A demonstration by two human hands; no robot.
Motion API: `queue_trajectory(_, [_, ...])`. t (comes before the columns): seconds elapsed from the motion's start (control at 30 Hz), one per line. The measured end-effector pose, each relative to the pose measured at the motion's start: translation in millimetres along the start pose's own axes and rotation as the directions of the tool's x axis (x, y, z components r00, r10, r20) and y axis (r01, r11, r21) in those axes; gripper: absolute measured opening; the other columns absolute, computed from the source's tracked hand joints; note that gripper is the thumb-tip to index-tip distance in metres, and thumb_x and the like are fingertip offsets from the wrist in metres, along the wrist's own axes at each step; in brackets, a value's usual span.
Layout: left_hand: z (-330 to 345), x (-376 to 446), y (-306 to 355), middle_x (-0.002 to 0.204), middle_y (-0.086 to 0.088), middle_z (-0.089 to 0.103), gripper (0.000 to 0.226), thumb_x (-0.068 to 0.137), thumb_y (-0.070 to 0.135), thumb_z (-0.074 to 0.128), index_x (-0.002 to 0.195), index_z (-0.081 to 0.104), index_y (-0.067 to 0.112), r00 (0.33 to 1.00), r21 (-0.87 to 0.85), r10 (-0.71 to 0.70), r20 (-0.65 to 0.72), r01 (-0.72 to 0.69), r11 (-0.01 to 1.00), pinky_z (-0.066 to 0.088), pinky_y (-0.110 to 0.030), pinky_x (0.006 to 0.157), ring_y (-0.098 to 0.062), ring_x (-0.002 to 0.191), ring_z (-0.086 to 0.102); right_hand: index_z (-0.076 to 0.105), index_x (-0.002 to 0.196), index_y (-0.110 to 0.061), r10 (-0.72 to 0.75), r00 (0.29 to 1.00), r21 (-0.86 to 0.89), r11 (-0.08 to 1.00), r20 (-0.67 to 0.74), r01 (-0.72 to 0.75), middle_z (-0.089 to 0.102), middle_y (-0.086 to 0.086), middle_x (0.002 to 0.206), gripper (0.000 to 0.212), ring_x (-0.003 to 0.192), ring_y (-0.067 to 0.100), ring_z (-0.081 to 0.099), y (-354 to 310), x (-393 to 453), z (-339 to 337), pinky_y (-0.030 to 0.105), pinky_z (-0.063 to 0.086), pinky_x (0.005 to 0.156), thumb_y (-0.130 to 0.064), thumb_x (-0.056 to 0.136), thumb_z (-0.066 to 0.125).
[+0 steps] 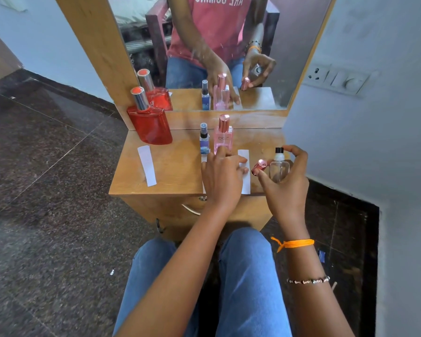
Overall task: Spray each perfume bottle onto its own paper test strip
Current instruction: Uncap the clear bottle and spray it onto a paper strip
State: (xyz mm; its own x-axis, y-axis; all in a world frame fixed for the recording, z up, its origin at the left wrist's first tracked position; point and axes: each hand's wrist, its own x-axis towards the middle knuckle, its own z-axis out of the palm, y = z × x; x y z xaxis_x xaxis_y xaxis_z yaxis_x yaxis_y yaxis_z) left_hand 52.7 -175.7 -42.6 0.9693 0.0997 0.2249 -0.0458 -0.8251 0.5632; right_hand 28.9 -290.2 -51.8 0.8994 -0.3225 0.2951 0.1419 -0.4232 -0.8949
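My right hand (pixel 286 183) grips a clear perfume bottle (pixel 279 169) with a black nozzle, and a pink cap (pixel 259 167) sits between its thumb and fingers. My left hand (pixel 223 177) lies flat on the table, fingers pressing a white paper strip (pixel 245 184) beside the clear bottle. A second strip (pixel 204 160) is mostly hidden under that hand. A pink bottle (pixel 223 135) and a small blue spray bottle (pixel 204 139) stand just behind my left hand. A large red bottle (pixel 148 120) stands at the back left, with a third strip (pixel 147 165) in front of it.
The small wooden dressing table (pixel 170 171) has a mirror (pixel 219 49) behind the bottles. A wall with a switch panel (pixel 338 80) is close on the right. Dark stone floor lies to the left, and my knees are below the table's front edge.
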Motion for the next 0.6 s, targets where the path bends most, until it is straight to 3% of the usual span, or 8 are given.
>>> queue_trajectory(0.2, [-3,-5,0,0.112,0.0,0.061,0.028,0.086,0.016,0.065,0.112,0.068,0.022,0.997,-0.073,0.01,-0.072,-0.015,0.997,0.041,-0.032,0.087,-0.02,0.104,0.052,0.039,0.122,-0.022,0.015,1.0,0.021,1.0,0.008,-0.015,0.064,0.0,0.087,0.065,0.064,-0.009,0.058,-4,-3,-1,0.002,0.041,0.057,-0.012,0.073,0.08])
queue_trajectory(0.27, [-9,-9,-2,0.109,-0.001,0.063,0.028,0.087,0.008,0.062,0.111,0.068,0.019,0.997,-0.203,0.012,-0.071,-0.026,0.979,0.045,-0.03,0.085,-0.018,0.101,0.054,0.039,0.121,-0.023,0.022,1.0,0.043,0.999,0.016,-0.023,0.067,0.001,0.088,0.065,0.066,-0.007,0.06,-6,-4,-2,0.002,0.041,0.059,-0.014,0.072,0.081])
queue_trajectory(0.4, [-26,-22,-12,0.109,0.0,0.065,0.035,0.084,0.001,0.062,0.113,0.067,0.02,0.981,-0.481,0.062,0.184,0.035,0.876,0.043,-0.007,0.079,-0.006,0.096,0.058,0.038,0.12,-0.028,0.038,0.997,0.082,0.996,0.071,-0.044,0.068,0.005,0.097,0.067,0.076,0.005,0.064,-12,-5,-3,0.012,0.05,0.07,-0.02,0.07,0.083])
queue_trajectory(0.5, [-34,-31,-17,0.111,0.006,0.067,0.039,0.077,0.007,0.071,0.113,0.067,0.022,0.972,-0.54,0.045,0.232,0.09,0.837,0.044,-0.007,0.084,-0.002,0.099,0.061,0.039,0.122,-0.028,0.043,0.984,0.116,0.991,0.171,-0.064,0.064,0.011,0.108,0.068,0.086,0.02,0.064,-18,-6,-5,0.034,0.054,0.074,-0.019,0.07,0.083])
queue_trajectory(0.6, [-40,-35,-20,0.105,0.005,0.07,0.035,0.074,0.009,0.075,0.106,0.067,0.018,0.97,-0.596,-0.007,0.243,0.155,0.788,0.048,-0.011,0.084,-0.001,0.096,0.063,0.04,0.119,-0.031,0.027,0.971,0.175,0.982,0.238,-0.07,0.066,0.005,0.099,0.066,0.072,0.007,0.062,-24,-11,-5,0.023,0.05,0.061,-0.015,0.071,0.082])
